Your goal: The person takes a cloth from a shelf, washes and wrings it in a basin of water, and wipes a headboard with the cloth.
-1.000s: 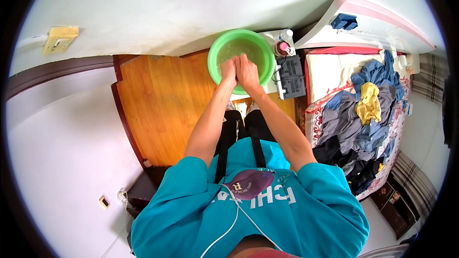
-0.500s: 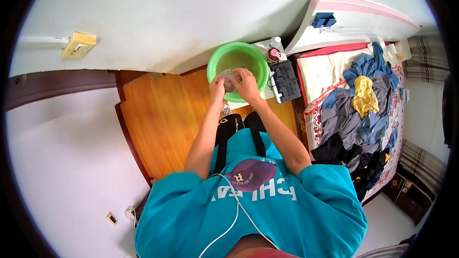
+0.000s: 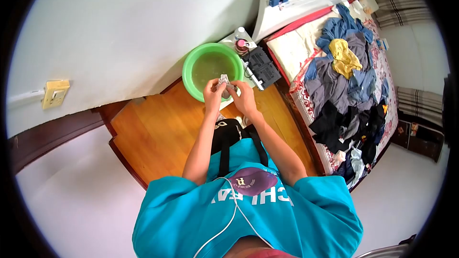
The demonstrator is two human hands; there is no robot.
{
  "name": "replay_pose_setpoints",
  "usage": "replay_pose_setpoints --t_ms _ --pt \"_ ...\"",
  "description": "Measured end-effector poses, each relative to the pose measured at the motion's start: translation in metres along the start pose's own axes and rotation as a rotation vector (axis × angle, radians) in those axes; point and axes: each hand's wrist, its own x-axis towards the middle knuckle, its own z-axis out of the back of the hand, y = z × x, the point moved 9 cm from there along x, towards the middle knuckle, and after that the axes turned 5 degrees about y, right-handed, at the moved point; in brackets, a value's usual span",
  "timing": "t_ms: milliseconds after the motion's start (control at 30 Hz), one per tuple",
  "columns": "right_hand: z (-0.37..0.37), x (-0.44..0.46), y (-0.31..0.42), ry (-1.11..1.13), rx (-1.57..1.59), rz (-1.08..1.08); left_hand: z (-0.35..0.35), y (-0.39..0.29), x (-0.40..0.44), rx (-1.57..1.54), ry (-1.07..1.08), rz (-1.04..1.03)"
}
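A green basin (image 3: 188,69) holds murky water. Over its near rim, both of my hands pinch a small, crumpled, greyish wet cloth (image 3: 224,82) between them. My left hand (image 3: 213,96) has its fingers closed on the cloth's left side. From the right, my right hand (image 3: 244,98) grips the other side with thumb and fingers. The cloth is bunched up, and its exact shape is too small to tell.
Right of the basin, a small white stand (image 3: 229,41) bears a clear bottle (image 3: 240,32), a pink-capped bottle (image 3: 242,45) and a black device (image 3: 263,67). Farther right, a bed (image 3: 299,43) carries piled clothes (image 3: 334,86). A wall switch (image 3: 56,94) is at left.
My hands were pressed together over the water; now they are apart at the near rim with the cloth showing between them. The view has turned, moving the basin left and tilting the bed.
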Motion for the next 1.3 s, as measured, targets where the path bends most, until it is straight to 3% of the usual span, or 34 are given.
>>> replay_pose_setpoints --t_ms 100,200,367,600,700,867,1033,1100,1300 --pt "0.020 -0.014 -0.025 -0.006 0.031 -0.164 -0.024 0.014 -0.005 -0.058 0.101 0.099" --pt "0.052 -0.027 -0.038 -0.088 0.086 -0.196 -0.051 0.020 -0.015 -0.108 0.131 0.192" --pt "0.108 -0.046 -0.078 -0.172 0.151 -0.210 -0.099 0.048 -0.023 -0.088 0.176 0.175" --pt "0.196 -0.060 -0.134 -0.099 0.149 -0.181 -0.195 0.075 -0.056 0.322 0.233 0.011" --pt "0.226 -0.060 -0.146 -0.104 0.192 -0.097 -0.228 0.090 -0.072 0.113 0.173 0.156" --pt "0.252 -0.055 -0.164 -0.082 0.221 -0.090 -0.275 0.095 -0.078 0.196 0.238 0.181" --pt "0.265 -0.035 -0.162 -0.051 0.223 -0.070 -0.287 0.094 -0.061 0.181 0.194 0.113" --pt "0.262 -0.024 -0.170 0.071 0.198 -0.207 -0.281 0.082 -0.051 0.252 0.125 -0.024" --pt "0.272 0.028 -0.175 -0.024 0.157 0.035 -0.286 0.062 -0.004 0.107 -0.053 -0.069"
